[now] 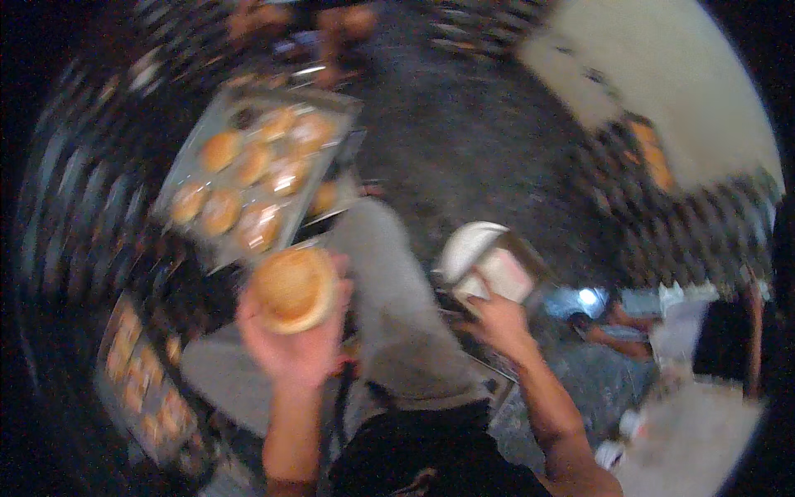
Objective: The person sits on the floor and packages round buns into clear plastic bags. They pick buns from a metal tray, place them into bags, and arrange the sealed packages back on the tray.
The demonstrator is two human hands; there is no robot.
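Note:
A round golden-brown bun (294, 290) lies in my left hand (292, 348), palm up, with the fingers behind and around it. Just beyond that hand is a metal tray (310, 205) of several round buns (221, 151), some with a shiny glare like clear wrapping. To the right, my right hand (500, 320) reaches with its fingers at a container with white contents (506, 276), a pinkish patch on them. A rounded white lid or bowl (473, 245) stands at its far side. Blur hides whether the fingers grip anything there.
Another tray with baked pieces (146, 385) is at the lower left. Part of a further tray shows beneath the near one. Another person's arms (621, 335) appear at the right, and a person's hands (348, 22) at the top. A pale surface (677, 93) fills the upper right.

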